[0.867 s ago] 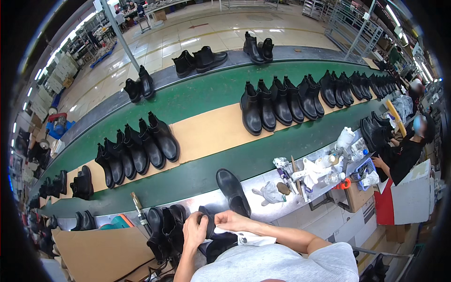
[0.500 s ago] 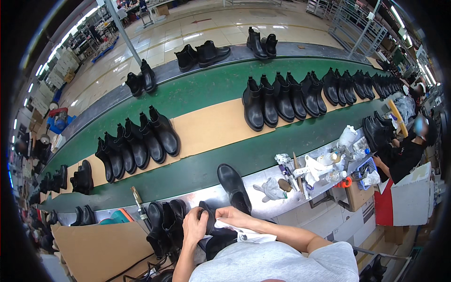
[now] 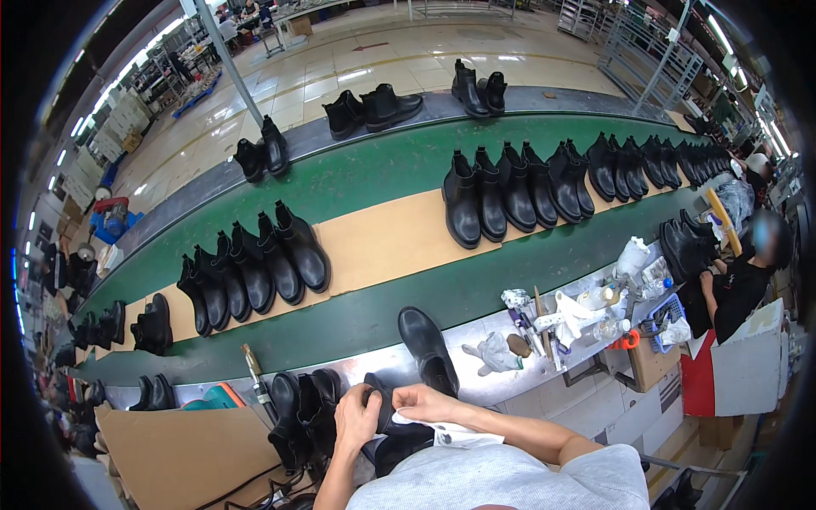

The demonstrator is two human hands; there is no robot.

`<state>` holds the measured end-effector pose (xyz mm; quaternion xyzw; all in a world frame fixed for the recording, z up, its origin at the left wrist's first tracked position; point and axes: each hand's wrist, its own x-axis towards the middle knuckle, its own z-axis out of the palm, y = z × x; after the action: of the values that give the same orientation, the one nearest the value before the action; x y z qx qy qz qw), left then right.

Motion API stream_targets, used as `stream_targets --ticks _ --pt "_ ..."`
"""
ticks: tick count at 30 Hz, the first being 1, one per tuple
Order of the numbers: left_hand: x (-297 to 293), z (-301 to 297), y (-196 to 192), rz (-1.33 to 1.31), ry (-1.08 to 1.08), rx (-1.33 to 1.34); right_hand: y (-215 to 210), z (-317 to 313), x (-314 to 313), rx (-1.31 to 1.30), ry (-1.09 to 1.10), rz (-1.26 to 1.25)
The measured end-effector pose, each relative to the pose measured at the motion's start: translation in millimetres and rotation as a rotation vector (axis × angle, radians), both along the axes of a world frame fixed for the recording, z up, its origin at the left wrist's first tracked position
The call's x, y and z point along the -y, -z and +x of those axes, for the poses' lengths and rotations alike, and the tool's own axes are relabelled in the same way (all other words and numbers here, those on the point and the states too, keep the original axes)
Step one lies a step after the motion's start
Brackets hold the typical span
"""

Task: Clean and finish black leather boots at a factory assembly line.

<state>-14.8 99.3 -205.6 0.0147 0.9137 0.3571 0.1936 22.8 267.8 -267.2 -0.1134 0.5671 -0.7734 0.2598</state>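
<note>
Close to my body, a black ankle boot (image 3: 379,393) is gripped by my left hand (image 3: 357,415), its fingers closed on the boot's left side. My right hand (image 3: 427,403) is closed on a white cloth (image 3: 461,436), fingertips against the boot's right side. The cloth hangs down beside my wrist, and the boot's lower part is hidden by my hands and shirt. Just beyond, another black boot (image 3: 421,338) lies on the metal bench edge (image 3: 476,378). Left of my left hand stands a pair of black boots (image 3: 289,412).
Rows of black boots (image 3: 514,187) stand on a cardboard strip (image 3: 374,251) over the green conveyor (image 3: 382,319). To the right are a grey rag (image 3: 497,353), bottles (image 3: 610,329) and a blue basket (image 3: 663,319). A co-worker (image 3: 739,285) sits far right; a cardboard sheet (image 3: 183,455) lies left.
The whole view has shifted slightly, the scene sitting a little lower. My right hand and the cloth have moved slightly along the boot; my left hand keeps its grip.
</note>
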Motion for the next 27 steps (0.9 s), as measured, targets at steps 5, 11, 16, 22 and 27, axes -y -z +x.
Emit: stream_targets --ticks 5,11,16,22,27 --pt "-1 -2 -1 0.009 -0.007 0.005 -10 -4 -11 0.644 -0.013 -0.393" --pt "1 0 3 0.005 -0.003 -0.021 -6 -2 -9 0.489 -0.039 -0.274" --pt "4 2 9 -0.004 0.009 -0.018 -1 0 -4 0.209 -0.020 -0.058" --pt "4 0 14 -0.007 0.003 -0.031 -14 -4 -13 0.665 0.004 -0.407" --pt "3 -4 4 -0.006 -0.005 -0.024 -5 -12 -7 0.276 -0.065 -0.082"
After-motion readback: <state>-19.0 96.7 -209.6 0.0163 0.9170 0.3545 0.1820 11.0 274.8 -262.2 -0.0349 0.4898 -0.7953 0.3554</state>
